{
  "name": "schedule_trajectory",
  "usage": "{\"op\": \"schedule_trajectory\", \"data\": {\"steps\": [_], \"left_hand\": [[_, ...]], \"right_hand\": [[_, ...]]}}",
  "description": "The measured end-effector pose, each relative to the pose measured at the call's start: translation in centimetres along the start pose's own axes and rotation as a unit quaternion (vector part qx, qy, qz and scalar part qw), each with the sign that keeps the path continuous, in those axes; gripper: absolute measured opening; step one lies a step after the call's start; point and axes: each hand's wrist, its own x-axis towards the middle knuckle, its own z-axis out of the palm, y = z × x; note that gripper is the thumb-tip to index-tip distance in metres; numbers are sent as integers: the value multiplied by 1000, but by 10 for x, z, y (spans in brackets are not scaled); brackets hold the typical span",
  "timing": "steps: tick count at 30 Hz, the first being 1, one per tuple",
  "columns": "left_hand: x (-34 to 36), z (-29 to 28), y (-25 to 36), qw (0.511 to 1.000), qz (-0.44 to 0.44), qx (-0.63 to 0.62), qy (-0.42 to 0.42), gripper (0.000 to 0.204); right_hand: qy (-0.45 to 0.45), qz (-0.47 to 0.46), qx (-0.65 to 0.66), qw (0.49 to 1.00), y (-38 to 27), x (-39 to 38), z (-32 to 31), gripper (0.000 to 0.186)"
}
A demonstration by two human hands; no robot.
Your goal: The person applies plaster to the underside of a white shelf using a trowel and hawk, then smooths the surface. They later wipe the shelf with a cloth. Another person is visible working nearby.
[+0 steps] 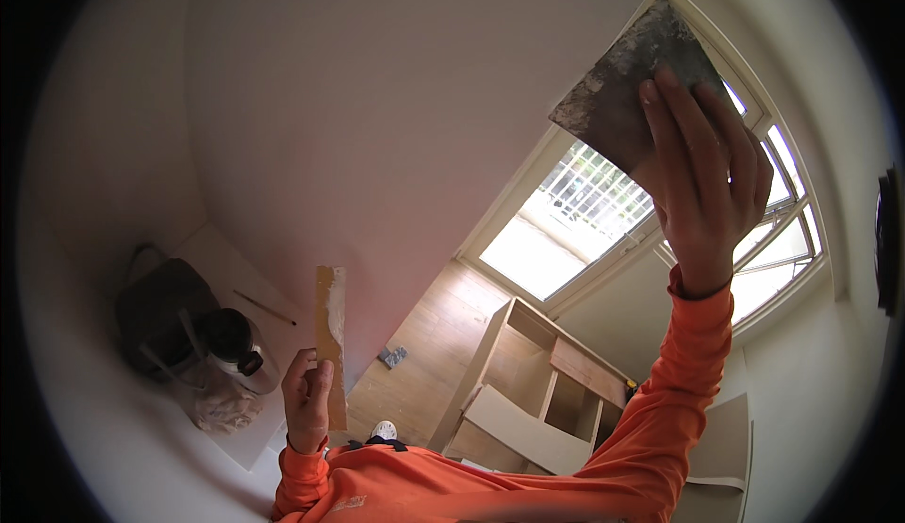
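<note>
Behind right hand [709, 184], grey plate [617, 85] — partly hidden

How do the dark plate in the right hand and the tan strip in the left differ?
The dark plate is broad and grey; the tan strip is narrow and yellowish. The right hand holds the dark plate high, tilted; the left hand holds the tan strip lower, nearly upright. Both carry pale residue.

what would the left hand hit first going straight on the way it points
Probably the pale wall, with the yellow strip in the left hand leading; depth is unclear, so how near can't be told.
</note>
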Motion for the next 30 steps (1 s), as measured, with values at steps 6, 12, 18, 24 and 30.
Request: {"op": "schedule_trajectory", "data": {"steps": [6, 12, 18, 24, 30], "left_hand": [[-1, 1, -2, 1000, 9, -5, 4, 7], [-4, 1, -1, 1000, 15, 2, 13, 8], [-5, 4, -1, 1000, 16, -10, 8, 8], [-8, 2, -3, 1000, 5, -3, 0, 7], [-8, 3, -1, 1000, 25, -1, 0, 8]], "right_hand": [[29, 20, 30, 999, 0, -3, 8, 26], [10, 21, 10, 1000, 4, -2, 3, 26], [26, 12, 23, 999, 9, 8, 2, 27], [0, 3, -9, 1000, 12, 5, -1, 26], [-17, 8, -7, 1000, 21, 2, -6, 30]]}}
